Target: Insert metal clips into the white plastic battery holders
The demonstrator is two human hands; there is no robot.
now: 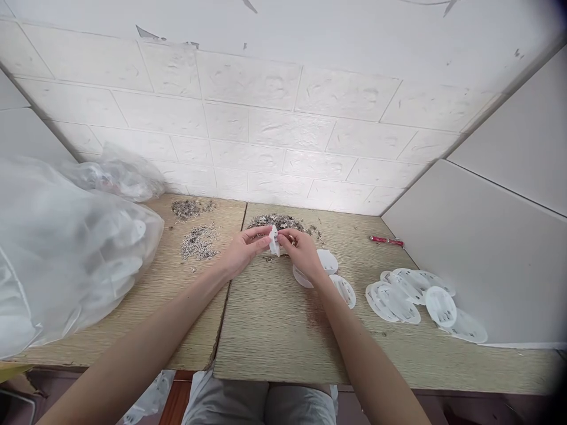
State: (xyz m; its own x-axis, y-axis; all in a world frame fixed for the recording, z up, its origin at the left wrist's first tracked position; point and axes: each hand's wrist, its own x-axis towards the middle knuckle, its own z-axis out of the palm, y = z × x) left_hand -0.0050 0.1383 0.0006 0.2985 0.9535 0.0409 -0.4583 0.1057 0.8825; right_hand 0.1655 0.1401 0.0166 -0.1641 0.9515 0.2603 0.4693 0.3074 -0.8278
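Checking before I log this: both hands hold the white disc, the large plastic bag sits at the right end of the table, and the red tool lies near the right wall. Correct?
Not quite: the head view shows the large plastic bag at the left end. The rest stands.

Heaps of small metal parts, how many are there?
3: a back-left heap, a nearer heap in front of it, and a wide heap mid-table, partly covered. The large bag may hide others.
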